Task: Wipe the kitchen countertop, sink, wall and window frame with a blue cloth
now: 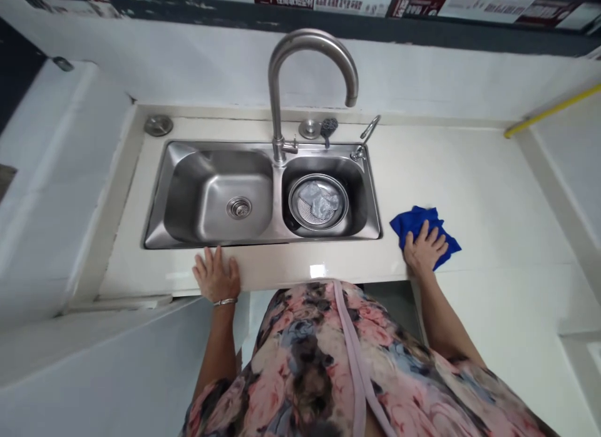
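Observation:
My right hand [425,249] lies with spread fingers on top of a crumpled blue cloth [413,223], pressing it against the cream countertop [488,193] to the right of the sink. The cloth sticks out around the fingers on several sides. On the counter's front edge, just below the left basin, my left hand [216,277] rests with its fingers apart and nothing in it. A bracelet circles that wrist. Between and beyond both hands is a stainless steel double sink [278,205].
A tall curved faucet [310,39] rises behind the sink, with a small tap [370,129] to its right. A metal strainer basin [305,218] in the right bowl holds greyish plastic. Drain covers [158,125] and a dark scrubber [328,127] lie behind. A yellow pipe [549,111] runs along the right wall.

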The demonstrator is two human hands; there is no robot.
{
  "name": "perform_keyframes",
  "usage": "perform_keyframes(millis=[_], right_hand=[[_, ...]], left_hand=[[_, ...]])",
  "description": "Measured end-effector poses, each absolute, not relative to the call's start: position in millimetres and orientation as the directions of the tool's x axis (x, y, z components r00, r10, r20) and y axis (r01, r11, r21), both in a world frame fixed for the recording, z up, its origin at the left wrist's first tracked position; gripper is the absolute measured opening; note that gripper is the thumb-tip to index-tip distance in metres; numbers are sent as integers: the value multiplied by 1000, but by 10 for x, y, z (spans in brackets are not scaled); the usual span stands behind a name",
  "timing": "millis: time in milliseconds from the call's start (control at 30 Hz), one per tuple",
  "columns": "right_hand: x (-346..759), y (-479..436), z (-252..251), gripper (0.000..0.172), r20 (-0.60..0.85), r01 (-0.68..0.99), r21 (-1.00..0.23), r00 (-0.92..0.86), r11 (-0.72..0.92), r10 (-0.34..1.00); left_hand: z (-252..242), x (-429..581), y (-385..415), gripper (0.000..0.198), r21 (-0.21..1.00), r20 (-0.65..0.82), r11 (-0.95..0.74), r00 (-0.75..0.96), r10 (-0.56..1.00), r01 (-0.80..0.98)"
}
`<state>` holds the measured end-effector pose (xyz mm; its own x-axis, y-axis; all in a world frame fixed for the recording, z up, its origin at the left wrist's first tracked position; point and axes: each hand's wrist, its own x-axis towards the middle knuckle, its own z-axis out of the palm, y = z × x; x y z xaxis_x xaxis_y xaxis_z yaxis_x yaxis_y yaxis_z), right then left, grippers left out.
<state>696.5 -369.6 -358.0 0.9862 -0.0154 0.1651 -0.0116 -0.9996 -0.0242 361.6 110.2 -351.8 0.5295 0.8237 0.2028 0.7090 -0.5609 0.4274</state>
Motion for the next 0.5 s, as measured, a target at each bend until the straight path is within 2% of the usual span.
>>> perform_keyframes(millis=[133,300,500], right_hand=[[6802,-3649,-3588,75,191,67,10,979,-998,68],[6400,-3463,-3549,74,173,281,63,942,-957,288],[6021,-3148,-3451,72,137,478,81,864,-875,485]], left_hand=[[-3494,3639,1086,62,435,194,-556,529,826,708],[-3468,3666,1061,62,441,216,-557,519,827,704],[-3483,3690,1054,63,466,194,-529,501,843,709]])
